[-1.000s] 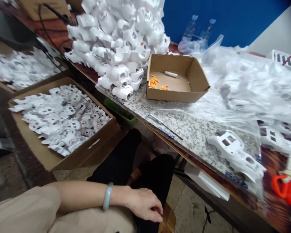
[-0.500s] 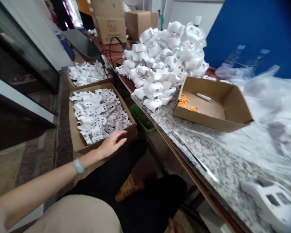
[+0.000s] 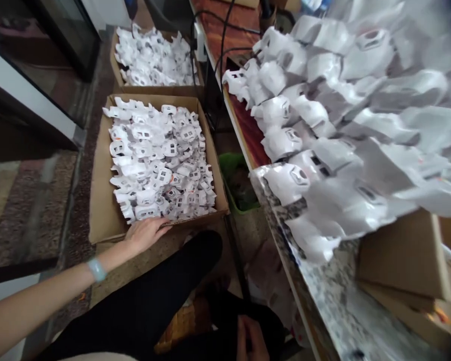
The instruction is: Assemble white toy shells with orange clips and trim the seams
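Observation:
My left hand (image 3: 146, 234), with a pale bracelet on its wrist, is closed over the near rim of a cardboard box (image 3: 101, 195). The fingertips go over the edge and are partly hidden. White molded plastic shells (image 3: 161, 155) with small square openings fill this box. Low over my dark-trousered lap, my right hand (image 3: 252, 338) shows only partly at the bottom edge. Its fingers are loosely bent with a gap between them, and nothing shows in them.
Behind stands a second box (image 3: 154, 90) of white shells. To the right, a heap of larger white shells (image 3: 285, 140) covers the table (image 3: 342, 301), with a cardboard tray (image 3: 402, 255) beside it. A green bin (image 3: 240, 180) sits below the table edge. Black cables (image 3: 223, 45) hang nearby.
My left hand has come down from above the box's near corner onto its near rim and taken hold. The view has swung toward the boxes and the shell heap.

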The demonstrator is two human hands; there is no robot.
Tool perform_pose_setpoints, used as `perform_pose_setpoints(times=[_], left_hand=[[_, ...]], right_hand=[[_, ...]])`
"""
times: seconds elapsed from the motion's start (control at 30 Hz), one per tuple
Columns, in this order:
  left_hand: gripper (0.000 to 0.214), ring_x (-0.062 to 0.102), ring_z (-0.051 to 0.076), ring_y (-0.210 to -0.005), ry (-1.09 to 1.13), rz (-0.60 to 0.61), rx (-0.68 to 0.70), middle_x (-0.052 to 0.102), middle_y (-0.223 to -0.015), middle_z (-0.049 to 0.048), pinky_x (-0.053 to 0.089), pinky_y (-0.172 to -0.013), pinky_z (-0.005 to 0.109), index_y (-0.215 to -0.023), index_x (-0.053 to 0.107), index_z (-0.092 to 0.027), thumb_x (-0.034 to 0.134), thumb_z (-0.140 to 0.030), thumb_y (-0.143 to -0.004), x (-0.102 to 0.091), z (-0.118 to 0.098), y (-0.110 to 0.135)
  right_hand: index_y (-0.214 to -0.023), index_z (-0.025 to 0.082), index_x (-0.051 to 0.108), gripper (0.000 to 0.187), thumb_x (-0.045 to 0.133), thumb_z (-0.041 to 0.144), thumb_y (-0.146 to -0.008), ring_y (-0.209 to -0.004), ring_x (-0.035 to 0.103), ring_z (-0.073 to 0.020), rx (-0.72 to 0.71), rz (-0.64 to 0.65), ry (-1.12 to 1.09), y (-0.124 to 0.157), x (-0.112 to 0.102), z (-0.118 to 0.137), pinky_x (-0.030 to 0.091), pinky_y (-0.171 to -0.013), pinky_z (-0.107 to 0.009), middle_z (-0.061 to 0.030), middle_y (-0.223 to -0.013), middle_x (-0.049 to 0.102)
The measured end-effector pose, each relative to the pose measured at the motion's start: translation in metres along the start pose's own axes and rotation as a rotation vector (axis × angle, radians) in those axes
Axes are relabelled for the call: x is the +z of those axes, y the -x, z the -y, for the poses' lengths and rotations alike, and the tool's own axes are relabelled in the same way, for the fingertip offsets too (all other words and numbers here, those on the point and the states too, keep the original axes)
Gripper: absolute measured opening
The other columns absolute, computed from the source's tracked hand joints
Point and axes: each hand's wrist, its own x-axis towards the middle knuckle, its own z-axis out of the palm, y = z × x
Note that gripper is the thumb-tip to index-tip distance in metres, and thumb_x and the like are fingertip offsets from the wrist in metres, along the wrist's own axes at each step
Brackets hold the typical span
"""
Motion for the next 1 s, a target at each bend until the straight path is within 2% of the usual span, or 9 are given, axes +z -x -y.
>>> perform_pose_setpoints(times=[0.2,0.37,0.57,0.67,0.8,0.9,1.0], left_hand=[[0.046,0.063,0.031,-0.098,-0.023,-0.016,-0.024,0.067,-0.112,0.0106,0.048,-0.082,0.041,-0.119,0.060,-0.020,0.029,-0.040,-0.092,0.006,0.002,-0.003],[0.048,0.063,0.028,-0.094,-0.080,-0.022,-0.012,0.067,-0.109,0.0096,0.049,-0.079,0.039,-0.118,0.060,-0.017,0.025,-0.037,-0.094,0.007,0.000,0.001],[0.043,0.063,0.024,-0.097,-0.106,-0.085,0.017,0.068,-0.110,0.0086,0.049,-0.083,0.035,-0.113,0.063,-0.019,0.028,-0.035,-0.093,0.014,-0.001,0.004],[0.045,0.064,0.024,-0.096,-0.108,-0.114,0.046,0.068,-0.110,0.0086,0.049,-0.083,0.035,-0.110,0.065,-0.018,0.026,-0.034,-0.093,0.019,-0.001,0.006],[0.049,0.064,0.024,-0.092,-0.125,-0.183,0.085,0.069,-0.107,0.0090,0.050,-0.080,0.037,-0.108,0.067,-0.016,0.023,-0.033,-0.094,0.023,0.000,0.009],[0.045,0.064,0.023,-0.090,-0.129,-0.241,0.119,0.070,-0.104,0.0067,0.048,-0.079,0.036,-0.109,0.066,-0.018,0.026,-0.031,-0.094,0.027,0.004,0.010],[0.043,0.064,0.022,-0.089,-0.147,-0.280,0.158,0.070,-0.105,0.0063,0.047,-0.077,0.035,-0.112,0.065,-0.019,0.028,-0.030,-0.093,0.032,0.008,0.013]], right_hand=[[-0.085,0.020,0.065,0.034,0.044,0.046,-0.090,-0.076,0.062,-0.0161,-0.005,0.195,-0.058,-0.034,0.037,0.026,0.048,-0.072,-0.023,-0.0045,-0.079,0.064],[-0.086,0.021,0.063,0.026,0.042,0.037,-0.092,-0.073,0.062,-0.0155,-0.111,0.387,-0.024,-0.058,0.056,0.044,0.048,-0.066,-0.023,-0.0034,-0.078,0.063],[-0.087,0.022,0.063,0.025,0.044,0.036,-0.092,-0.076,0.062,-0.0167,-0.164,0.385,0.009,-0.099,0.084,0.044,0.049,-0.070,-0.028,-0.0041,-0.081,0.064],[-0.085,0.020,0.063,0.027,0.047,0.040,-0.090,-0.076,0.061,-0.0168,-0.175,0.330,0.034,-0.144,0.110,0.034,0.049,-0.071,-0.031,-0.0042,-0.079,0.064],[-0.100,0.013,0.058,0.029,0.050,0.039,-0.091,-0.082,0.061,-0.0144,-0.137,0.174,0.084,-0.234,0.145,0.022,0.051,-0.075,-0.034,-0.0038,-0.093,0.062],[-0.108,0.014,0.057,0.030,0.042,0.037,-0.095,-0.089,0.060,-0.0163,-0.086,0.058,0.152,-0.307,0.165,0.022,0.051,-0.077,-0.035,-0.0055,-0.103,0.059],[-0.109,0.009,0.058,0.042,0.027,0.035,-0.098,-0.097,0.058,-0.0201,-0.075,-0.016,0.225,-0.357,0.183,0.027,0.051,-0.076,-0.036,-0.0090,-0.111,0.057]])
